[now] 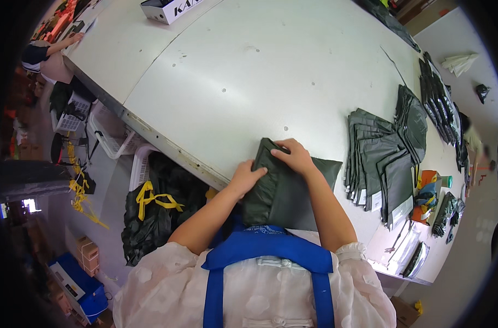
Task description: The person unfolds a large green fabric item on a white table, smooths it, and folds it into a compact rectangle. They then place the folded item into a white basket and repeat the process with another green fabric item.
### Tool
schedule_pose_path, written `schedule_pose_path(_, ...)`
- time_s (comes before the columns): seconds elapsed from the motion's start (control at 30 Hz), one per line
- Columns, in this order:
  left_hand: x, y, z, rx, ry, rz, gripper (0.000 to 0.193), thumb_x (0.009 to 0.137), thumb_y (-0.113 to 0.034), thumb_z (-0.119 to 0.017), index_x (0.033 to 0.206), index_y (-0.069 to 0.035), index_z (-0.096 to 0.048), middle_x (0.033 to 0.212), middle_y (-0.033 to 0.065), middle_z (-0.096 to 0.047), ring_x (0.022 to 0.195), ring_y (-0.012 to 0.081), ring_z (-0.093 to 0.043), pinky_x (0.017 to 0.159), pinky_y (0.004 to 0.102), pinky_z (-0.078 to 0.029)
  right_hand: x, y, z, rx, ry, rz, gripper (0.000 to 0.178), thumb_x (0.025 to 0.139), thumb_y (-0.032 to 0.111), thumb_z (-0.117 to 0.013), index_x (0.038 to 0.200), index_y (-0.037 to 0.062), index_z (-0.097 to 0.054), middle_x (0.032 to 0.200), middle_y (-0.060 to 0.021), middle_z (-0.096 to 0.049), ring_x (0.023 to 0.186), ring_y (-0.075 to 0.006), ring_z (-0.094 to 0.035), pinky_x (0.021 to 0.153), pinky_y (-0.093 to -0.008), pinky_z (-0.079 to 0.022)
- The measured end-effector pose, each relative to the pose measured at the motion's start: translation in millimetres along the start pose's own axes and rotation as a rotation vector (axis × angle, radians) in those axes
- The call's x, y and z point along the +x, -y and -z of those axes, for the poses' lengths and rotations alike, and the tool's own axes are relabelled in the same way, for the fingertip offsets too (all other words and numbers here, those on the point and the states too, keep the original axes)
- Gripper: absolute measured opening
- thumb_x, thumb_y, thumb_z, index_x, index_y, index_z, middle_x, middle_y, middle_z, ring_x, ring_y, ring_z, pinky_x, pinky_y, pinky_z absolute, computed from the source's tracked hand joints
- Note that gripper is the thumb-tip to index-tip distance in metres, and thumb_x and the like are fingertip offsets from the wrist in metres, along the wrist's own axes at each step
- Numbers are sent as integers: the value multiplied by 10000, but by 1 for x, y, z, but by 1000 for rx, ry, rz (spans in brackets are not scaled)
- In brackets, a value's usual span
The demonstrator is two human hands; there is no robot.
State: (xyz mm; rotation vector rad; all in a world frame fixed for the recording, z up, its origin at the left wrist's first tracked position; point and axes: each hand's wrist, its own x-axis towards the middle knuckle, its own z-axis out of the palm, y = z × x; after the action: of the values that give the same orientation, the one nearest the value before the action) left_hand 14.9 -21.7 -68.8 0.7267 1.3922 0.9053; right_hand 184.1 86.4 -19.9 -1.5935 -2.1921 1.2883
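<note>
Cloth, dark green and folded, lies at the table's near edge; whether its bottom touches my blue apron, I can't tell. My left hand, fingers mostly hidden, pinches its left side under the thumb. My right hand, angled inward, pinches the upper fold.

Folded dark sheet: plastic-looking, softly sheened; beneath it, smooth, glossy surface; right of it, plastic-looking pouches.
</note>
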Motion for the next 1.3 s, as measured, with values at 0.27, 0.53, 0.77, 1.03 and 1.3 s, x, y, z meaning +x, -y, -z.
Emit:
schedule_pose_path(0.27, -23, -16, -21, 172, 349, -278, 573, 897, -325, -598, 1324, 8, -410, 1248, 225, -519, 1123, 306, -535, 964, 381, -410, -44, -17, 39, 249, 9, -96, 644, 686, 365, -801, 1189, 11, -608, 1149, -144, -519, 1106, -264, -506, 973, -346, -395)
schedule_pose_path(0.53, -40, -23, -43, 158, 262, -428, 557, 918, -345, -574, 1326, 3, -422, 1247, 204, -521, 1157, 346, -504, 983, 403, -392, -66, -30, 71, 273, 87, -149, 657, 661, 304, -825, 1182, 24, -539, 1079, -95, -574, 1010, -185, -531, 902, -302, -417)
schedule_pose_path(0.77, -33, -14, -46, 485, 99, -422, 641, 896, -435, -581, 1291, 51, -445, 1245, 238, -495, 1168, 384, -464, 989, 444, -374, -84, -22, 77, 346, 23, -131, 420, 720, 163, -780, 1062, 23, -581, 953, -41, -592, 900, -134, -545, 830, -271, -439)
schedule_pose_path(1.03, -21, -20, -48, 395, 214, -187, 710, 845, -524, -608, 1196, 83, -498, 1144, 266, -557, 1090, 376, -535, 949, 418, -414, -89, -41, 77, 298, 35, -100, 585, 756, 200, -738, 1261, 2, -519, 1154, -99, -574, 1098, -191, -520, 987, -313, -377)
schedule_pose_path(1.3, -29, -45, -57, 317, 394, -109, 608, 853, -427, -631, 1208, 56, -531, 1154, 236, -594, 1082, 326, -573, 918, 378, -441, -91, -46, 84, 245, 50, -107, 697, 740, 479, -738, 1211, -6, -565, 1221, -195, -537, 1176, -296, -488, 1007, -361, -366)
